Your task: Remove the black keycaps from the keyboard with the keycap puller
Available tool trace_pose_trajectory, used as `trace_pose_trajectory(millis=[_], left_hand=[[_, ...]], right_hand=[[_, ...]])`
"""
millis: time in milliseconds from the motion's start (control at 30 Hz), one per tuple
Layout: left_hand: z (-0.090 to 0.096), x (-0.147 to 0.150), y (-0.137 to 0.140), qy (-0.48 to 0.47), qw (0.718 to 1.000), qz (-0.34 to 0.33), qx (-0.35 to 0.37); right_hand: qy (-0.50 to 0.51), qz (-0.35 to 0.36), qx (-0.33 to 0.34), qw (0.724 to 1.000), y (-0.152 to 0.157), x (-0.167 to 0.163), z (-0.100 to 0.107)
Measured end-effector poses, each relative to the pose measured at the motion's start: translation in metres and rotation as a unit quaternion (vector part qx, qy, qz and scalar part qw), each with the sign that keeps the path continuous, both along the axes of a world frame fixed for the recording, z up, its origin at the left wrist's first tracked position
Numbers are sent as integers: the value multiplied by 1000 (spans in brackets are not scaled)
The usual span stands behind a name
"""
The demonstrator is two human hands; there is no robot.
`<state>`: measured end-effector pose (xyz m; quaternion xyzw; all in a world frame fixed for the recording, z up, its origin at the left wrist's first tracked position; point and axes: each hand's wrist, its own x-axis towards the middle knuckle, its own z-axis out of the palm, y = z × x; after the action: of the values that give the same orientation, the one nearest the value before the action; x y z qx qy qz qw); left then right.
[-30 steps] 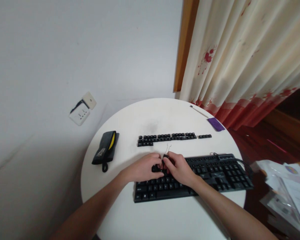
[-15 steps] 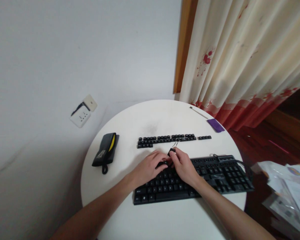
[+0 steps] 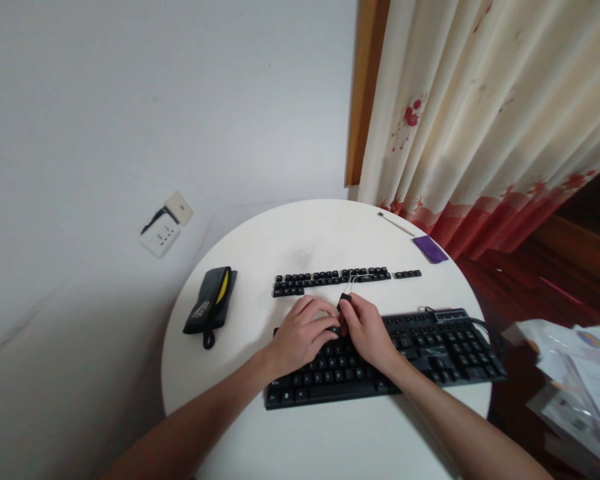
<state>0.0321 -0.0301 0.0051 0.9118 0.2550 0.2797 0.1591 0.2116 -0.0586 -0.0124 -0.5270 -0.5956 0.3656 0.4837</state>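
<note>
My right hand (image 3: 371, 333) is closed around a small puller tool (image 3: 345, 299), with a dark handle and two thin wire prongs that point away from me. My left hand (image 3: 303, 333) is bent in close beside it, its thumb and fingertips drawn together near the tool's lower end. Whatever lies between those fingertips is too small to make out. Both hands are over the upper middle of a black keyboard (image 3: 325, 392), covering part of its keys. Beyond them, loose black keycaps (image 3: 293, 283) lie in rows on the table.
The round white table (image 3: 260, 233) also holds a dark pouch with a yellow strip (image 3: 211, 300) at left. A thin brush (image 3: 396, 223) and a purple cloth (image 3: 430, 249) lie at far right. Plastic bags and papers (image 3: 575, 373) are beyond the right edge.
My left hand's fingers have lifted and curled slightly, moving closer to the tool's lower end. My right hand still holds the puller in nearly the same place. The view has shifted slightly.
</note>
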Motion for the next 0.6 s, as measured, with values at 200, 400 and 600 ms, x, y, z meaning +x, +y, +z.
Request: trace_pose_trajectory(millis=[200,400,600], left_hand=[[-6,0,-1,-63,996,23,-65],[-7,1,-4,-93,995,25,-30],[-4,0,-4,-63,998,22,15]], right_hand=[[23,14,-3,1000,-2,0,4],[29,11,-8,999,-3,-1,5],[54,-1,-33,998,-3,-2,7]])
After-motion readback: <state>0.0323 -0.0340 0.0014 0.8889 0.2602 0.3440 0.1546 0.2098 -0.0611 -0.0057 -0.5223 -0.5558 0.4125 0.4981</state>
